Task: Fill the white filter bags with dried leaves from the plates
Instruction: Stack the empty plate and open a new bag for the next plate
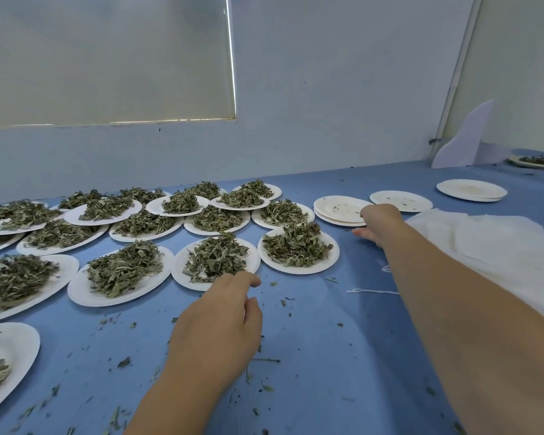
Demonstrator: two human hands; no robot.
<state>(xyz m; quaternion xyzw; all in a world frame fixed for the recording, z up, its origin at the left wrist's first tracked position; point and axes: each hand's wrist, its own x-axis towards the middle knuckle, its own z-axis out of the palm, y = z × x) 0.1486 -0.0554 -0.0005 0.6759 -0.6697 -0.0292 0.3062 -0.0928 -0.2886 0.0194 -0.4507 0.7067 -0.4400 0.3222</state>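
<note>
Left hand (215, 321) fingers (248, 279) relaxed beside leaf plate (182, 274), right hand (379, 222) at empty plates (336, 215), fingers hidden, filter bags (490, 243) alongside

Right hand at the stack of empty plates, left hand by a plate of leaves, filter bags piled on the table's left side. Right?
No. The head view shows the white filter bags piled on the right side of the table, not the left. The rest holds: right hand at the stack of empty plates, left hand by a plate of leaves.
</note>
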